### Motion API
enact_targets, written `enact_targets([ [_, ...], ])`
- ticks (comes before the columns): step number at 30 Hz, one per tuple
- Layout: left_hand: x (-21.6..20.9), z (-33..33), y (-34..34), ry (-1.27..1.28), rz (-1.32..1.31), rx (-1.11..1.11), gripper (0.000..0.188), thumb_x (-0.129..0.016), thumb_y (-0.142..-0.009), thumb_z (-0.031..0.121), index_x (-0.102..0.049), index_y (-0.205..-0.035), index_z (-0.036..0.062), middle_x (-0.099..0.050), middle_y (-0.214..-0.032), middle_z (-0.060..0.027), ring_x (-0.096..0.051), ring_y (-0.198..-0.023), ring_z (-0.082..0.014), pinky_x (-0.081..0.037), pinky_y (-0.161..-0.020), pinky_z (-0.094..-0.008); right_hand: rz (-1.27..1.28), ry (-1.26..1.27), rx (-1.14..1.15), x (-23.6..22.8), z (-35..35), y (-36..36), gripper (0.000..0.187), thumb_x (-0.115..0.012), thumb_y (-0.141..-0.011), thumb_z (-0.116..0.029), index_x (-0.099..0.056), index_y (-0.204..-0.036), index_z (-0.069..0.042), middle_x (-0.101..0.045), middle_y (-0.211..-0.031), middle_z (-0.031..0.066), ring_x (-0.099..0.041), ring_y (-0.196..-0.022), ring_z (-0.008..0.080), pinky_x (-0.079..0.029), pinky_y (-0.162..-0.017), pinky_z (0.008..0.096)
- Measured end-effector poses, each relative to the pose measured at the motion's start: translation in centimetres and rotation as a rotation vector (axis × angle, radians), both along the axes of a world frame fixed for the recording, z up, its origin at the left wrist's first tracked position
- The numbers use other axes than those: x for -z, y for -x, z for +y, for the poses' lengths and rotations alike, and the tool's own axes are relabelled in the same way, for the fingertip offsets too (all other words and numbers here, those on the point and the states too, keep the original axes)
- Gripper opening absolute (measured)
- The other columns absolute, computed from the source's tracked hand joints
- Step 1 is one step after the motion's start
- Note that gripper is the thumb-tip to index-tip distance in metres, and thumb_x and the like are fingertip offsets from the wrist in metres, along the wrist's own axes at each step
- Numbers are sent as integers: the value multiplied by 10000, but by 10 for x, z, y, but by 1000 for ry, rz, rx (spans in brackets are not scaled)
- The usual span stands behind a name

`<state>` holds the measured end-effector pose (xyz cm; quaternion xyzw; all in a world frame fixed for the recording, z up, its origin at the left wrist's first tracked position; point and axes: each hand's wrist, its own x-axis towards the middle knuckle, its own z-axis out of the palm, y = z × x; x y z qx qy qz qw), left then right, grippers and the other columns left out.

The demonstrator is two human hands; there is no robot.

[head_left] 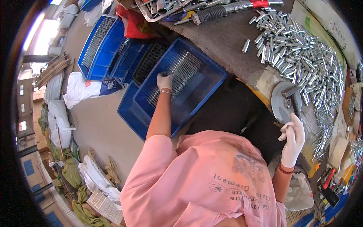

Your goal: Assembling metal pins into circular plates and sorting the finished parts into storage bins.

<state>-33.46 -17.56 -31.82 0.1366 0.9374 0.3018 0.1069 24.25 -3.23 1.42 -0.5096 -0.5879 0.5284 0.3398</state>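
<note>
My left hand (165, 81), in a white glove with dark fingertips, is in a blue plastic crate (206, 89). It lies over rows of slim shiny metal rods (185, 68), and its fingers look curled; whatever they hold, if anything, is hidden. My right hand (293, 140), also in a white glove, is raised beside the workbench edge. Its fingers are partly bent and apart, with nothing visible between them. Just beyond it is a round grey disc (278, 100) with a dark metal bar (291, 91) across it.
A large heap of short shiny metal tubes (298, 53) covers the bench's right side, with thin metal pins (323, 142) nearer me. Another blue crate (99, 41) of rods stands far left. A tray of metal parts (153, 15) and a long ribbed-grip tool (210, 15) lie at the back.
</note>
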Motion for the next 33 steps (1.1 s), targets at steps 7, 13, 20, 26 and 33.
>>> enact_targets([
  [7,35,13,3,107,243,73,472,-838,-859,295,-711,-1250,64,-760,-1198,-238,-721,-1138,-436,-558,-968,-496,19,-24,-4,3,-1,-8,373,-519,-1056,16,-658,-1402,11,-666,-889,50,-557,-662,60,-477,-617,216],
  [13,-75,42,-45,-227,531,84,283,-766,-995,238,-706,-1178,30,-772,-1143,-192,-735,-1029,-356,-557,-933,-435,11,51,-32,5,-4,-6,333,-546,-1047,9,-689,-1348,8,-708,-925,51,-603,-687,63,-515,-637,220],
  [20,-326,185,-200,-606,268,861,327,-825,-925,103,-727,-1229,29,-696,-926,-53,-635,-798,-136,-542,-772,-302,42,122,-25,-9,-9,-10,307,-644,-1015,-36,-730,-1309,-15,-737,-968,30,-633,-767,64,-532,-690,235],
  [26,-306,242,-199,-122,369,1183,602,-817,-911,200,-614,-1460,58,-616,-793,-57,-602,-749,-170,-520,-754,-343,-185,-417,-107,-20,-5,-22,99,-762,-943,-118,-779,-1010,-48,-753,-957,106,-738,-875,262,-580,-810,355],
  [33,-348,211,-247,-476,-385,971,507,-658,-1020,192,-559,-1482,8,-628,-991,12,-563,-812,-62,-461,-690,-204,-1137,-593,456,-29,13,-148,66,-728,-926,-184,-788,-921,-158,-698,-914,73,-722,-843,308,-572,-731,410],
])
